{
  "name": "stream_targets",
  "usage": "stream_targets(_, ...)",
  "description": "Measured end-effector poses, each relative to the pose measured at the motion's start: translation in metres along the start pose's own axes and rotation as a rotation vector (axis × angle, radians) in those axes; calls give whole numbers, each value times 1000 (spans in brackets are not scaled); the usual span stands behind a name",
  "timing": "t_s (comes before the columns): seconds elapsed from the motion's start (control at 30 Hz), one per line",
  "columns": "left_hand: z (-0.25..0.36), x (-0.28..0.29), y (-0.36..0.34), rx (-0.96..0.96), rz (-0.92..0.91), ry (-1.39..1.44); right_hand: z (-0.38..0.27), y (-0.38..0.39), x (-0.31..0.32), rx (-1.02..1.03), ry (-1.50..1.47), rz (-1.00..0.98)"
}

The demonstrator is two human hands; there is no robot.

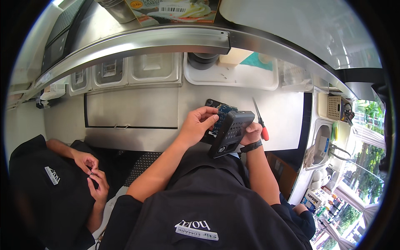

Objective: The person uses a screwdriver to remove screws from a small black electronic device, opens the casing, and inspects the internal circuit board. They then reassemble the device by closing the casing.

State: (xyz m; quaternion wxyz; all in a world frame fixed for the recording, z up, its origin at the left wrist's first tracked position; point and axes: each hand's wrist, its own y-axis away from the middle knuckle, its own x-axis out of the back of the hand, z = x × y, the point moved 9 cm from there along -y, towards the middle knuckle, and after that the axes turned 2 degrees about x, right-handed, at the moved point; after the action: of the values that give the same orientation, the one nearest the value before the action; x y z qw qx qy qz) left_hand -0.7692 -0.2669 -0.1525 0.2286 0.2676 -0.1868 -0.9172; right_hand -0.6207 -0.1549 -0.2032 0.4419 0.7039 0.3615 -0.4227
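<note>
My right hand, wearing a black wristband, grips a black plastic casing by its right side. The casing is tilted up, with rows of small holes and cut-outs on the face toward me. Behind its left edge shows a blue circuit board, pinched at its left edge between the thumb and fingers of my left hand. Past the board, part of a flat black piece sticks out; the casing and board hide the rest. A screwdriver with a red handle lies on the steel counter, right of my right hand.
A white tray with a dark round container stands behind my hands. Lidded steel pans line the back left under a metal shelf edge. At left, another person's hands meet. A sink is at far right.
</note>
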Motion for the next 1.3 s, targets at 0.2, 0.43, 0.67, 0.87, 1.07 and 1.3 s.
stream_targets(0.2, 6, 6, 5, -15, 35, -79, 0, 3, 4, -26, 54, 69)
stream_targets(0.43, 8, 10, 5, -69, 47, -191, 6, 1, -3, -68, 31, -4)
stream_targets(0.67, 2, 15, 4, -63, 45, -158, 10, 0, -6, -84, -11, -86)
stream_targets(0.87, 5, 14, 7, -67, 48, -117, 10, 3, 5, -65, 3, -66)
stream_targets(1.07, 7, 15, 7, -73, 43, -168, 10, 3, 8, -64, -6, -69)
stream_targets(1.3, 2, 18, 5, -90, 53, -151, 10, 4, 10, -50, -1, -38)
